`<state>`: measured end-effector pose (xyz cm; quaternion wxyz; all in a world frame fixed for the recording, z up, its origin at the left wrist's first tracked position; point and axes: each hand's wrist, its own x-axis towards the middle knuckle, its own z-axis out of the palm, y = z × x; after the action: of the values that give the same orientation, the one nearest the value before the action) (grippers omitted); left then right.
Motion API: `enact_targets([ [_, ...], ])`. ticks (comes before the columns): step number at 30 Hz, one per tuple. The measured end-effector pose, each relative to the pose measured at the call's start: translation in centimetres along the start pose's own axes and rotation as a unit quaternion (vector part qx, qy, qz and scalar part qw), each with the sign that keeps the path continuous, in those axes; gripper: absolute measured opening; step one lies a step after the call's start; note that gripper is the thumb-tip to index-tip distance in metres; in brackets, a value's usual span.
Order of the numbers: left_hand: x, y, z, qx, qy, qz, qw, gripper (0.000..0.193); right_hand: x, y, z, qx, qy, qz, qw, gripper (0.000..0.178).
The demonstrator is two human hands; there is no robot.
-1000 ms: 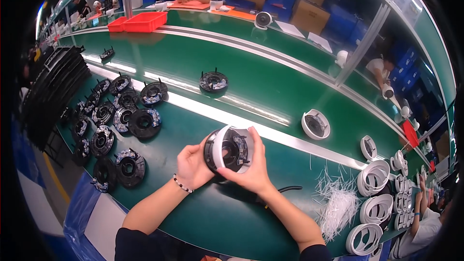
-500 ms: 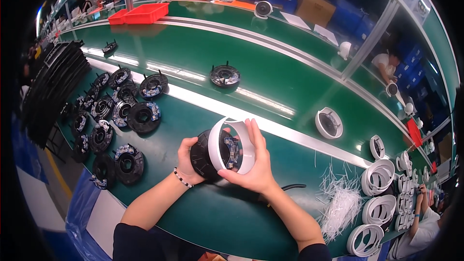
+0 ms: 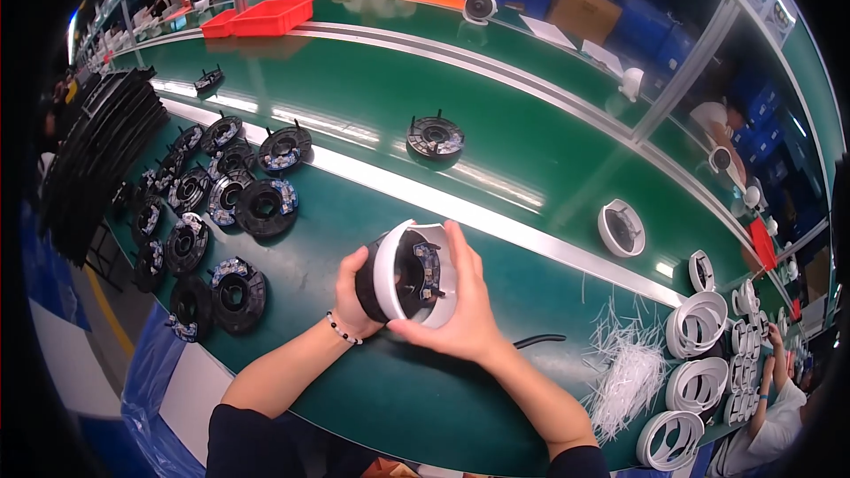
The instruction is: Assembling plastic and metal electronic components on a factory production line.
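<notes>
In front of me, above the green bench, I hold two parts pressed together. My left hand [image 3: 352, 296], with a beaded bracelet at the wrist, grips a black round base [image 3: 365, 290] from its outer side. A blue circuit board [image 3: 427, 267] on that base shows through the opening of a white ring-shaped housing [image 3: 385, 276]. Around the right side of this ring curls my right hand [image 3: 467, 314], thumb at its lower edge. The ring sits against the base; whether it is fully seated I cannot tell.
Several black bases with boards [image 3: 267, 208] lie at left beside stacked black trays [image 3: 97, 155]. White rings [image 3: 698, 325] and a heap of thin white strips [image 3: 627, 381] are at right. A black base [image 3: 435, 136] and white housing [image 3: 622, 228] sit on the green belt [image 3: 531, 168].
The black base and the white ring have come together, with the base now largely behind and inside the ring. On the belt, the base and the white housing have shifted right.
</notes>
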<state>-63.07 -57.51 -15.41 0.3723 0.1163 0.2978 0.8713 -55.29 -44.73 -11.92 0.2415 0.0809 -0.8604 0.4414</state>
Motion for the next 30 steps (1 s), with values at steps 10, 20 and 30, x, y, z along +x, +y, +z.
enact_targets([
  [10, -0.2, -0.1, 0.2, -0.029, 0.015, 0.005, 0.999, 0.065, 0.4, 0.9, 0.0, 0.072, -0.039, -0.023, 0.996, 0.114],
  [20, -0.2, -0.4, 0.5, 0.007, -0.035, -0.013, 0.999, 0.077, 0.0, 0.0, 0.9, -0.034, -0.017, 0.008, 0.999, 0.116],
  [30, -0.5, -0.2, 0.0, -0.024, -0.065, -0.040, 0.997, 0.063, -0.6, 0.8, 1.0, -0.061, -0.005, 0.006, 0.998, 0.115],
])
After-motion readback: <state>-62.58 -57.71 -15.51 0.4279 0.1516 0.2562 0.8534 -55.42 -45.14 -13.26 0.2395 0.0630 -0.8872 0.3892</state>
